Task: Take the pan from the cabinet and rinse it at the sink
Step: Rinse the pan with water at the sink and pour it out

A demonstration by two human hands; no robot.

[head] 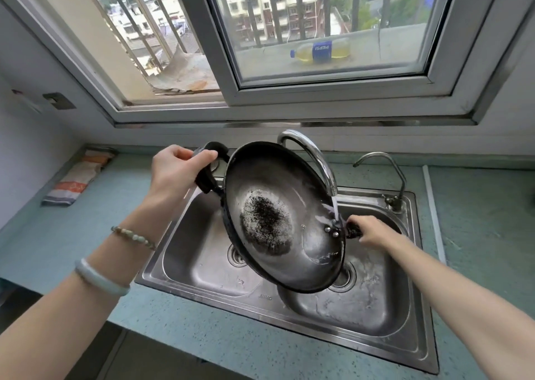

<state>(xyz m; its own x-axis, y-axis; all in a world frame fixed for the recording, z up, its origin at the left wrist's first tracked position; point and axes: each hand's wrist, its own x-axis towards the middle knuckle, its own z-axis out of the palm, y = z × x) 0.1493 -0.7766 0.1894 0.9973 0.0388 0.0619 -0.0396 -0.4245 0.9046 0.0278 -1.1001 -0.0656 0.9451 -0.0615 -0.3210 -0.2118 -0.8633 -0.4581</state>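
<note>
The dark round metal pan (pixel 285 220) is held over the stainless double-bowl sink (pixel 191 252), tipped steeply so that its inside faces the person. A burnt black patch (pixel 266 224) sits at its centre. The left hand (pixel 176 168) clasps the black loop handle at the pan's ten o'clock, fingers curled over it. The right hand (pixel 373 232) grasps the opposite handle at three o'clock, partly hidden behind the rim.

A tall curved chrome tap (pixel 315 155) arches over the pan's top edge. Its stream of water (pixel 335 208) strikes the rim just beside the right handle and runs down the inner wall. A smaller thin tap (pixel 389 166) stands at the sink's far right corner.

On the left forearm are a string of pale beads (pixel 133 236) and a milky green bangle (pixel 101 278). Out at nine o'clock an orange-and-white packet (pixel 78 177) lies on the teal speckled countertop (pixel 202 339). Up at twelve o'clock, on the ledge beyond the window glass, a plastic bottle of yellow liquid with a blue label (pixel 321 50) lies on its side.
</note>
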